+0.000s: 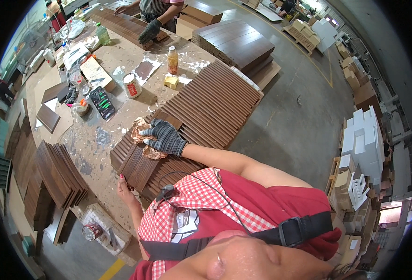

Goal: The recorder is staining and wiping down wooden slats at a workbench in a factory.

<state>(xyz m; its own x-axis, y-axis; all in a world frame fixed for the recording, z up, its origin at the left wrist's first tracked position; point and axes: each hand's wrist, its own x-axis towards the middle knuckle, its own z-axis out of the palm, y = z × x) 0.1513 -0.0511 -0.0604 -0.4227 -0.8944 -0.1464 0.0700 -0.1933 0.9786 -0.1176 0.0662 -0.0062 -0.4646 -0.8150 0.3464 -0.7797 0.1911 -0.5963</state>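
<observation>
A wooden board (138, 164) lies across ribbed slats (220, 95) on the bench (82, 140), by the wearer's side edge. Principal hazard: the board appears to rest loose on the ribs, so a stroke stronger than the left hand's steadying could make it slide or pivot. The slats run along the bench's right-hand edge, with floor visible just beyond; a hard sideways push might shift some over that edge. Grit caught in the crumpled brown wad (153, 153) could scratch the board's face. Toward the bench's middle, the can (132, 86) and bottle (173, 60) stand upright beyond the slats; a wide sweep of the arm might topple either.

The gloved right hand (166, 138) is partly closed, its fingers reaching over the wad and keeping it against the board; whether the wad is paper or cloth cannot be told. The bare left hand (129, 193) has its fingertips at the board's near-left end, fingers loosely bent; whether they pinch it or merely touch is unclear.
</observation>
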